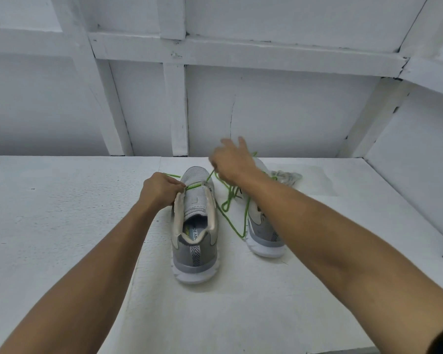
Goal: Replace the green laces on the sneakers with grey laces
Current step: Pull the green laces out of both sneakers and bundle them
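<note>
In the head view, two grey sneakers are seen standing on the white tabletop (62, 226), heels toward the camera. The near sneaker (195, 226) is gripped at its left eyelet edge by the left hand (161, 191), whose fingers are curled round the upper. Inside the shoe's opening a printed insole is visible, and the tongue is laid bare except for one crossing of green lace (195, 186) at the eyelets nearest the toe.

From that crossing a strand is drawn up and to the right, where it is pinched between thumb and forefinger of the right hand (232, 162) (the other fingers are spread upward, and the hand is blurred). More green cord lies in loose loops on the tabletop between the two shoes; whether it is the same lace cannot be told.

The second sneaker (265, 238) is largely covered by the right forearm. Just beyond it, near the white boarded wall (292, 111), a bundle that appears to be the grey laces (287, 176) is lying on the tabletop.
</note>
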The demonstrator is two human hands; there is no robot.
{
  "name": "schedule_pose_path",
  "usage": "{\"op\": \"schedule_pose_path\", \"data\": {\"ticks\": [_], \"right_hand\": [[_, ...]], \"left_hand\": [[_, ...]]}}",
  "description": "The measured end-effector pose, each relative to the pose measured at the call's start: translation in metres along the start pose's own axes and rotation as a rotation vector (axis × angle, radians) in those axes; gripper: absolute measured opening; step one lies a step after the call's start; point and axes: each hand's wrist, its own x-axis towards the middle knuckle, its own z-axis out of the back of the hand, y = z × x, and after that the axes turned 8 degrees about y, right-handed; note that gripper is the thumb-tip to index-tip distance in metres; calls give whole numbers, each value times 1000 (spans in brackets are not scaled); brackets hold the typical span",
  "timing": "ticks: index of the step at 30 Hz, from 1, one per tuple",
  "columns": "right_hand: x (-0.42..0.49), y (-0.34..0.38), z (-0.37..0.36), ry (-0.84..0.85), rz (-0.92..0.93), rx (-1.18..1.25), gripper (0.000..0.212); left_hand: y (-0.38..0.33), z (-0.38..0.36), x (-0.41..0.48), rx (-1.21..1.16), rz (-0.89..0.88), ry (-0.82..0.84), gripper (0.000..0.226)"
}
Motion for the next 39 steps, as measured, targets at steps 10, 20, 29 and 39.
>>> {"op": "schedule_pose_path", "data": {"ticks": [10, 20, 29, 39], "right_hand": [[3, 2, 4, 172, 7, 67, 61], [-2, -17, 13, -39, 53, -40, 23], [-10, -70, 55, -121, -90, 221, 21], [-56, -47, 77, -387, 246, 321, 16]], "left_hand": [[-1, -1, 0, -2, 12, -2, 15], [-1, 1, 0, -3, 25, 21, 15], [-2, 3, -1, -21, 32, 39, 13], [-72, 41, -56, -401, -162, 218, 55]]}}
